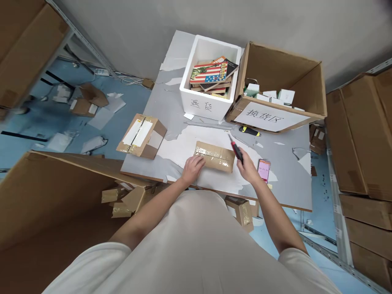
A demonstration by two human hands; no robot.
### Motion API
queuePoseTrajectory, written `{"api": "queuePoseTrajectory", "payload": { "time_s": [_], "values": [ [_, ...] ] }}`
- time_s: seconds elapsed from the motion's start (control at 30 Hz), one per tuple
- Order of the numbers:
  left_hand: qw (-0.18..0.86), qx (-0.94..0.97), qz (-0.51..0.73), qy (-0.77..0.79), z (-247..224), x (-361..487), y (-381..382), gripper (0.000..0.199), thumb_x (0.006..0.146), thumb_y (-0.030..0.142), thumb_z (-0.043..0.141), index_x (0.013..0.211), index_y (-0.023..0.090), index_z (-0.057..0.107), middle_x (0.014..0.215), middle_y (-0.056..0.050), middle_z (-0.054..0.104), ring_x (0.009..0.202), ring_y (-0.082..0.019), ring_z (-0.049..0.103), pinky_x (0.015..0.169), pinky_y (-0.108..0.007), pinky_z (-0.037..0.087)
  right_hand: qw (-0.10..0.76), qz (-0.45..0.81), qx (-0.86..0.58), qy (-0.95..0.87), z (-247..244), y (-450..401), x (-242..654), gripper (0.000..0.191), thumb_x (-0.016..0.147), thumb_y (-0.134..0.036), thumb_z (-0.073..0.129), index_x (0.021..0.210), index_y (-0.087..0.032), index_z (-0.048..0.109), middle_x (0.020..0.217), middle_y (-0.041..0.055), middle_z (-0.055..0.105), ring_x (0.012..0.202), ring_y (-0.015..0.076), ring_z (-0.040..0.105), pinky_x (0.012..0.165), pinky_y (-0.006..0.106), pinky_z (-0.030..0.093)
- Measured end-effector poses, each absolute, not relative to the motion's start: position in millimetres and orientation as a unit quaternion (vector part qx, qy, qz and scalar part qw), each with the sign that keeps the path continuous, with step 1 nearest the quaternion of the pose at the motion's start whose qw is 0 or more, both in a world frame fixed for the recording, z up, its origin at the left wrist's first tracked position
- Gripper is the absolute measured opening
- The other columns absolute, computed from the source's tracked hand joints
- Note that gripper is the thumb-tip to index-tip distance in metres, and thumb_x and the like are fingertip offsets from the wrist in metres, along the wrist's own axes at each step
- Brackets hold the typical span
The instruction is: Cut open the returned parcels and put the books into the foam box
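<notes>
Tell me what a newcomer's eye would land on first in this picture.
Probably the small taped cardboard box at the table's front, between the left hand at its left end and the right hand, which holds a red-and-black tool. Next, likely the striped red-and-white book cover atop the pile in the white foam box at the back, left of a big open carton.

The left hand (193, 168) hides the near left corner of the taped box (217, 158). The right hand (246, 165) covers part of the cutter (235, 148). Toward the front right corner of the table (286, 181), the writing on the phone (263, 170) is too small. By the front left corner, the picture's edge cuts a large carton (55, 192).
</notes>
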State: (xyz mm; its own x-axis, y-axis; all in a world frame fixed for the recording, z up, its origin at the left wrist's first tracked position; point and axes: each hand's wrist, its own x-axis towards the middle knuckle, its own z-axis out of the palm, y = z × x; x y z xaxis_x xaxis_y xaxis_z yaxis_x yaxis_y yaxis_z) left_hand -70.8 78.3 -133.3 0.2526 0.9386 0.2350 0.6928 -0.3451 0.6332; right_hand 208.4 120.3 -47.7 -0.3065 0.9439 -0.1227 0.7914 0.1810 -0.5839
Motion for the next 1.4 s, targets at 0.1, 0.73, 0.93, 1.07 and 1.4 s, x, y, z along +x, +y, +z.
{"api": "queuePoseTrajectory", "payload": {
  "time_s": [0.1,0.73,0.93,1.07,1.4],
  "values": [
    [0.205,0.787,0.293,0.502,-141,-68,78,0.029,0.092,0.018,0.042,0.113,0.022,0.062,0.121,-0.012,0.063,0.126,-0.025,0.049,0.1,-0.048,0.042,0.054,0.301,-0.494,-0.814,-29,125,177,0.059,0.092,-0.024,0.034,0.15,-0.023,0.02,0.132,0.0137,0.049,0.117,0.0254,0.052,0.095,0.043,0.045],
    [0.176,0.801,0.307,0.483,-151,-66,83,0.038,0.092,0.015,0.039,0.126,0.019,0.057,0.129,-0.013,0.059,0.132,-0.024,0.045,0.109,-0.05,0.039,-0.138,0.252,-0.355,-0.889,-35,170,137,0.06,0.092,-0.016,0.036,0.151,-0.027,0.023,0.118,0.0117,0.06,0.094,0.021,0.063,0.079,0.033,0.049],
    [0.159,0.805,0.293,0.491,-154,-67,86,0.038,0.092,0.013,0.038,0.124,0.019,0.058,0.128,-0.011,0.061,0.13,-0.024,0.047,0.108,-0.049,0.04,-0.189,0.202,-0.371,-0.887,-30,178,129,0.066,0.09,-0.01,0.034,0.15,-0.033,0.023,0.108,0.0084,0.064,0.084,0.0198,0.064,0.071,0.028,0.046],
    [0.151,0.811,0.29,0.486,-159,-69,89,0.037,0.093,0.012,0.038,0.121,0.02,0.061,0.125,-0.01,0.063,0.128,-0.023,0.05,0.106,-0.045,0.041,-0.199,0.184,-0.357,-0.894,-31,180,128,0.069,0.088,-0.007,0.035,0.15,-0.033,0.024,0.105,0.0097,0.064,0.083,0.0207,0.065,0.071,0.028,0.045],
    [0.157,0.821,0.26,0.483,-154,-73,95,0.034,0.094,0.014,0.037,0.115,0.022,0.063,0.121,-0.01,0.065,0.124,-0.021,0.053,0.099,-0.041,0.044,-0.222,0.148,-0.362,-0.893,-35,175,131,0.075,0.084,-0.006,0.04,0.15,-0.036,0.02,0.108,0.0098,0.064,0.083,0.022,0.066,0.073,0.03,0.045]
  ]
}}
